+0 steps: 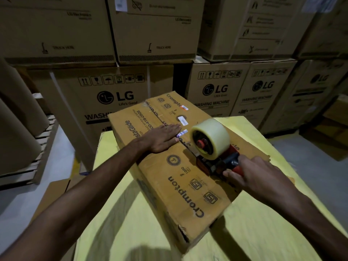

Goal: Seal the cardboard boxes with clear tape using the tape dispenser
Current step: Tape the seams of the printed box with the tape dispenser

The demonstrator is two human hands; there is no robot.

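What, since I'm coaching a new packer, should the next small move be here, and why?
Probably draw the tape dispenser along the centre seam of the cardboard box toward its near-right edge. The right hand grips its handle, its head sits about mid-seam, and the left hand presses flat on the flap beside the seam, steadying it. The seam runs on past the dispenser.

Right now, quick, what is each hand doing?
Left hand: open, fingers straight, pressing flat on top of the cardboard box.
Right hand: closed around the handle of the tape dispenser, which sits on the box.
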